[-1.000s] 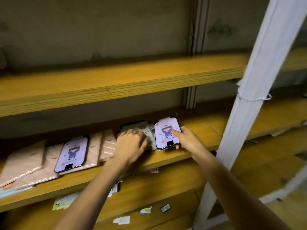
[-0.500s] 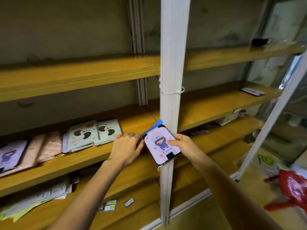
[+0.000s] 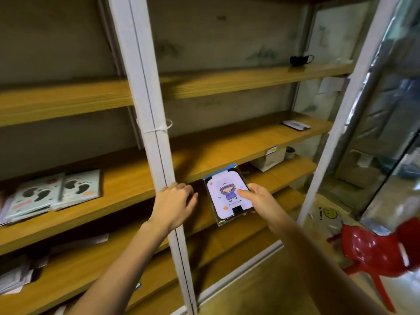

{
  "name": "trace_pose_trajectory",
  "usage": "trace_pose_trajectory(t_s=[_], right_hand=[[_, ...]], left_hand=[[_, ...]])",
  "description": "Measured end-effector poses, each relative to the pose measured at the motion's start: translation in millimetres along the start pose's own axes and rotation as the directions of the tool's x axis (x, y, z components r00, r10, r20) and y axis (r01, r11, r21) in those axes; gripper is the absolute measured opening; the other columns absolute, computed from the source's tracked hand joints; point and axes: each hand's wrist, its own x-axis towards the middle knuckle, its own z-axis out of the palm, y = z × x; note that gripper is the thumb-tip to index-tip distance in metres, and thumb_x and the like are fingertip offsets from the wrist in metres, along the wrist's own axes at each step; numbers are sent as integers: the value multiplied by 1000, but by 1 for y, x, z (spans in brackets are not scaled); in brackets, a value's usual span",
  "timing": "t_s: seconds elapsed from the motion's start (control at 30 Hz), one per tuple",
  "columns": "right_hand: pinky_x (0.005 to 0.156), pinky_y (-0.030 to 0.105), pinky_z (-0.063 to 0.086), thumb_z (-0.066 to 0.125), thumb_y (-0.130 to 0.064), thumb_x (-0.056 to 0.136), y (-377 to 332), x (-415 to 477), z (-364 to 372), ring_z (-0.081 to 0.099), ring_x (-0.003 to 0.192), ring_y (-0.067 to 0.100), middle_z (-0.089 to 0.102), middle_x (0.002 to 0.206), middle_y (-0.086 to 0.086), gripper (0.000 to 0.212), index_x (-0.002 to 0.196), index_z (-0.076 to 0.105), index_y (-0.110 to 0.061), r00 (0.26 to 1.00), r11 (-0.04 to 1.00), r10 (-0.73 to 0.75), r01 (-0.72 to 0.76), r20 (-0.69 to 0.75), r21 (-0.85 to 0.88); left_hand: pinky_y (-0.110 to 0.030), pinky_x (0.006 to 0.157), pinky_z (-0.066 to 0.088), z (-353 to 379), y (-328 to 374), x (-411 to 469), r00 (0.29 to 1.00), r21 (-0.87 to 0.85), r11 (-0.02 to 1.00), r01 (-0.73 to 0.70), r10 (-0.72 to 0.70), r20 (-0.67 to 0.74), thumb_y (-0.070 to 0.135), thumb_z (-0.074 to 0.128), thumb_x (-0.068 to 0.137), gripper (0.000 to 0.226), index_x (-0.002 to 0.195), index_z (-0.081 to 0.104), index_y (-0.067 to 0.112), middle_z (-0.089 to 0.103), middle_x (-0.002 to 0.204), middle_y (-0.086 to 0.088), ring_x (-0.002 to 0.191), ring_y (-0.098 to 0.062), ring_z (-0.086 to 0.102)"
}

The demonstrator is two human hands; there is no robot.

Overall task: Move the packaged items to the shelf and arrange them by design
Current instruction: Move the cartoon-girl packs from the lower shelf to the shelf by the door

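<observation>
The cartoon-girl package [image 3: 227,197] is off the boards, tilted in the air just in front of the middle shelf [image 3: 127,189] edge, right of the white post [image 3: 156,144]. The right hand [image 3: 260,202] pinches it, thumb across the face and fingers underneath. The left hand [image 3: 175,205] hangs loose-fingered at the post, holding nothing. Footprint packages [image 3: 52,192] lie on the shelf far left, and a red chair [image 3: 372,248] stands lower right.
</observation>
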Motion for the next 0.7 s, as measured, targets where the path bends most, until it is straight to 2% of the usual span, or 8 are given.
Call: trace_pose_trajectory(t_s=[0.07,0.13,0.23,0.4,0.5,0.63,0.7], right_hand=[[49,10,42,51,-20,96,2,2,-12,61,70,2,67,88,-2,15,108,57,-13,1000,1000,6,-5,-27,26],[44,7,40,51,-21,96,6,9,-40,59,68,0,63,80,-7,4,94,54,-18,997,999,20,-17,-79,44],[42,7,41,53,-20,95,13,29,-80,59,66,1,63,80,-4,14,81,52,-22,989,998,30,-21,-145,58],[46,11,44,55,-20,93,18,73,-140,61,67,5,64,79,-2,14,80,54,-18,978,997,41,-28,-205,66],[48,11,46,55,-20,93,17,106,-178,62,68,5,66,85,2,10,88,58,-12,973,998,46,-34,-227,55],[41,6,44,54,-20,94,8,154,-228,57,66,2,63,81,-2,13,97,60,-8,967,999,29,-25,-252,20],[49,11,49,56,-21,93,5,177,-249,61,70,5,68,89,2,20,101,61,-3,964,1000,24,-20,-265,20]], left_hand=[[-32,85,43,7,10,11,1000,-5,1000,-21,21,15,42,36,96,36,108,61,19,65,111,0,108,-20,56],[-33,88,43,13,35,34,998,-18,998,-59,59,23,42,36,96,36,109,60,19,65,114,-1,110,-21,56],[-33,84,44,22,69,71,995,-17,995,-98,99,26,42,35,96,36,108,60,19,65,114,-2,109,-22,57],[-34,83,46,46,116,140,990,-47,990,-135,137,37,42,35,97,37,111,60,18,63,117,-2,110,-21,55],[-34,82,45,55,142,187,987,-57,987,-151,153,40,41,34,97,37,112,59,18,63,117,-3,109,-21,55],[-33,81,44,65,169,250,988,-45,987,-152,153,32,41,35,96,35,106,59,19,63,115,-3,110,-22,55],[-32,81,44,71,181,278,987,-49,987,-152,154,38,41,34,97,34,106,59,19,62,116,-3,111,-22,54]])
